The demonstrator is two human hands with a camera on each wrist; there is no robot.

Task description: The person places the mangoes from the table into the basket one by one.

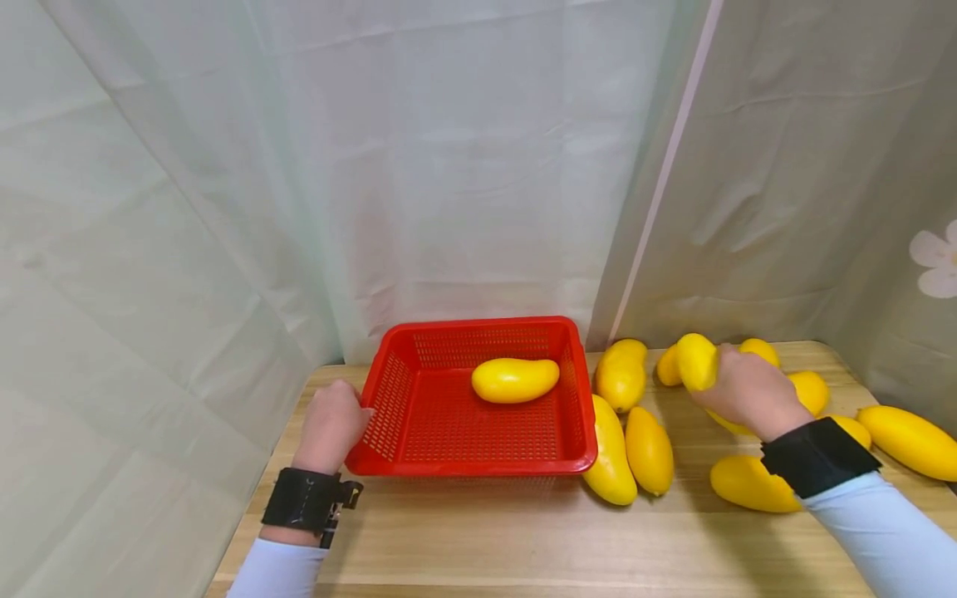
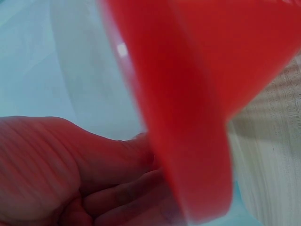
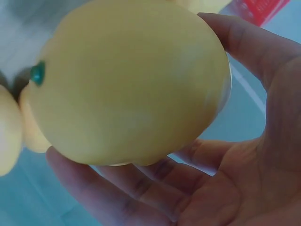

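My left hand (image 1: pixel 332 425) grips the left rim of a red plastic basket (image 1: pixel 471 469); in the left wrist view the thumb and fingers close on the basket's edge (image 2: pixel 188 141). Inside the basket lies one yellow mango (image 1: pixel 516 380), toward its right side. Over at the right, my right hand (image 1: pixel 750 389) holds another mango (image 1: pixel 696 362) above the wooden table. The right wrist view shows this mango (image 3: pixel 131 84) between the thumb and the fingers, its small green stem end facing left.
Right of the basket lie several mangoes, among them one by the back edge (image 1: pixel 622 375), one against the basket's side (image 1: pixel 611 457) and one at the far right (image 1: pixel 908 440). Pale curtains (image 1: pixel 478 183) hang behind and beside the table (image 1: pixel 508 540).
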